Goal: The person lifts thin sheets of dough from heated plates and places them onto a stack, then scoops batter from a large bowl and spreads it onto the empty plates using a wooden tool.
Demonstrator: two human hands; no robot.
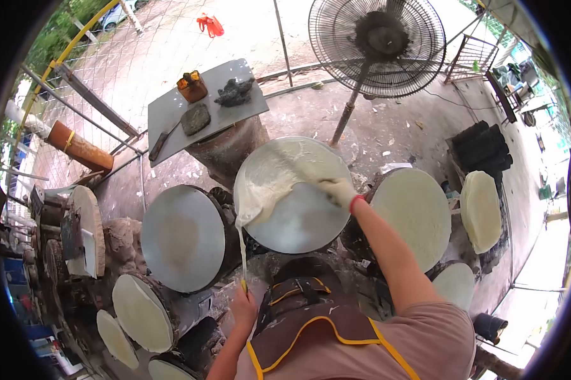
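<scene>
Batter [274, 166] sits on the middle griddle [304, 221], straight ahead of the person; it covers the far and left part, with the near right part bare metal. Right hand [337, 191], gloved, red band [357, 201] at the wrist, is over the griddle's right side by the batter's edge; fingers look partly bent, but can't tell how far open or whether they hold anything (glove and batter nearly the same colour). Left hand [243, 310], bare, is low and left of the griddle, fingers curled closed around a thin tool [242, 256], yellow near the grip, far end up at the batter's left edge. Left griddle [200, 253]: no batter, brownish patch in the middle. Right griddle [412, 218]: covered by a pale layer; another pale round [480, 212] farther right. Dark apron [314, 323] with yellow trim on the person. Beyond the middle griddle, grey board [217, 75] carries an orange jar [191, 87], dark block [195, 119], dark lump [234, 92], knife [164, 140] at its left edge. Big fan [379, 44] stands behind, to the right.
</scene>
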